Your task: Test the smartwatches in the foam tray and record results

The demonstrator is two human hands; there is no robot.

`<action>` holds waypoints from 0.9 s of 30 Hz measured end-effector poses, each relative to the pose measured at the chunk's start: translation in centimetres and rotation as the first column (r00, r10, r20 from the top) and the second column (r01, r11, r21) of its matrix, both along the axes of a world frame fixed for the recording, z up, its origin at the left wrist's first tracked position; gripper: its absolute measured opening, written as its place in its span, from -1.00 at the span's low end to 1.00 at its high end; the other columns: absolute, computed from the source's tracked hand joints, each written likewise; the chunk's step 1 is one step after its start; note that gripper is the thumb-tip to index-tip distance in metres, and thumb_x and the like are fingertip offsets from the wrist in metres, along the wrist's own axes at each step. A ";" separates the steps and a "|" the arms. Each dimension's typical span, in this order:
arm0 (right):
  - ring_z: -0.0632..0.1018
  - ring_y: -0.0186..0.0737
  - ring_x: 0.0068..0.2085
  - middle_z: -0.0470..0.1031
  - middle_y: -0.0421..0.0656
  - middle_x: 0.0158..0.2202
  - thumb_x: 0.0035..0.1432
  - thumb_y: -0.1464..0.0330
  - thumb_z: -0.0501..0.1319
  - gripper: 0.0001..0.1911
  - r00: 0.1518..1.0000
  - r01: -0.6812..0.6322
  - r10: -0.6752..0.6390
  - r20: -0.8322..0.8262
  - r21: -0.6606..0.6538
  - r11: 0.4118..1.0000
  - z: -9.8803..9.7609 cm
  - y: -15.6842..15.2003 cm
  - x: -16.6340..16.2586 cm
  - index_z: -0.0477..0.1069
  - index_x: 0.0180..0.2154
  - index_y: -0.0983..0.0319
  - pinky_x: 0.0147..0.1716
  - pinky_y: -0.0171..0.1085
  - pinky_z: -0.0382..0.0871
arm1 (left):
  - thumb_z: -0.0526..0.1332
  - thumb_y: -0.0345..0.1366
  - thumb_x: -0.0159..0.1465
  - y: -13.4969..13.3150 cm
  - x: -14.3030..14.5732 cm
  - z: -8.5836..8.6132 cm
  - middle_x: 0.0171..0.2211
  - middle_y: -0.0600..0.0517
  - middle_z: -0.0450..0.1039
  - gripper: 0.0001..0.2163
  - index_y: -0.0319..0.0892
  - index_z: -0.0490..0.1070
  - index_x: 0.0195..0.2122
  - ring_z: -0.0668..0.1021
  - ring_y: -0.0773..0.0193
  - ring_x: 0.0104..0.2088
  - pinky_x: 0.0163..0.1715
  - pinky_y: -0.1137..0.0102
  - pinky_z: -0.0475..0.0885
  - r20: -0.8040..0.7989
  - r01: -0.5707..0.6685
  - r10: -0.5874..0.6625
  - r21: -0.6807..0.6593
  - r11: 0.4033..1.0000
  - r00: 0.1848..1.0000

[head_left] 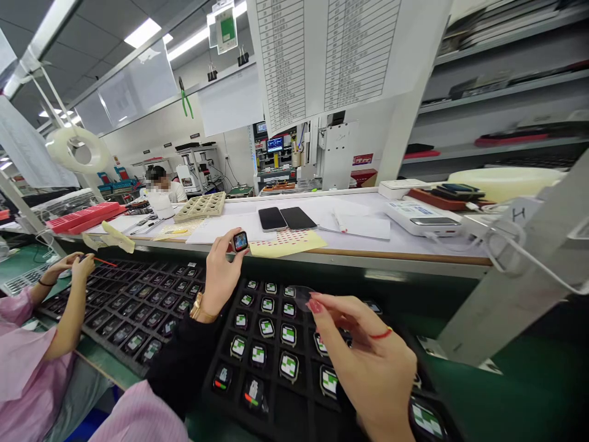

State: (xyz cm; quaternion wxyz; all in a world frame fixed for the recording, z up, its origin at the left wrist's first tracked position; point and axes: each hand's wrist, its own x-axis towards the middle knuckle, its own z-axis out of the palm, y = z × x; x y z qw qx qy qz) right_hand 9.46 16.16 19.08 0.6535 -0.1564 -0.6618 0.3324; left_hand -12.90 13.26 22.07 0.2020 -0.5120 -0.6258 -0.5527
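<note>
My left hand (221,270) is raised above the tray, thumb and fingers closed on a small strapless smartwatch (240,242) with its lit screen facing me. To the right and lower, my right hand (368,350) pinches a clear film (301,296) between thumb and forefinger. Below both hands lies a black compartment tray (289,408). It holds several strapless watches (289,366), most with green and white screens. Two watches at the near left show a red and green mark. My right hand hides part of the tray.
A second tray (151,276) of watches lies to the left, where a co-worker's hands (76,270) hold a thin red stick. Two phones (285,219) and a yellow sheet (289,243) lie on the shelf ahead. A slanted white post (501,288) stands at right.
</note>
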 end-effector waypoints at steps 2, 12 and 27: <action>0.48 -0.29 -0.48 0.56 -0.22 -0.41 0.24 0.43 0.30 -0.89 1.000 0.008 -0.008 -0.009 -0.001 1.000 0.0 -0.2 -0.2 0.58 -0.23 0.12 -0.51 -0.30 0.41 | 0.33 -0.47 0.19 -0.1 0.0 0.0 -0.13 0.01 0.51 -0.57 0.00 0.47 0.08 0.51 0.22 -0.20 -0.02 0.29 0.42 0.038 0.020 -0.020 0.006 1.000 0.999; 0.54 -0.12 -0.49 0.58 -0.16 -0.41 0.21 0.40 0.33 -0.77 0.999 -0.025 0.024 0.041 0.041 0.999 0.2 0.5 0.5 0.57 -0.18 -0.11 -0.56 -0.19 0.48 | 0.48 -0.31 0.02 -0.4 0.2 0.8 -0.22 0.01 0.50 -0.52 -0.08 0.52 0.01 0.48 0.27 -0.28 -0.09 0.30 0.47 0.463 0.321 -0.334 0.109 0.941 0.821; 0.51 -0.31 -0.45 0.57 -0.23 -0.38 0.25 0.39 0.30 -0.93 0.999 0.026 -0.027 0.042 0.024 0.999 -0.4 0.0 -0.2 0.58 -0.24 0.13 -0.46 -0.36 0.43 | 0.47 -0.38 0.03 -1.0 0.3 0.5 -0.14 0.02 0.55 -0.54 -0.06 0.52 -0.01 0.51 0.27 -0.22 -0.11 0.38 0.44 0.421 0.286 -0.316 0.134 0.949 0.850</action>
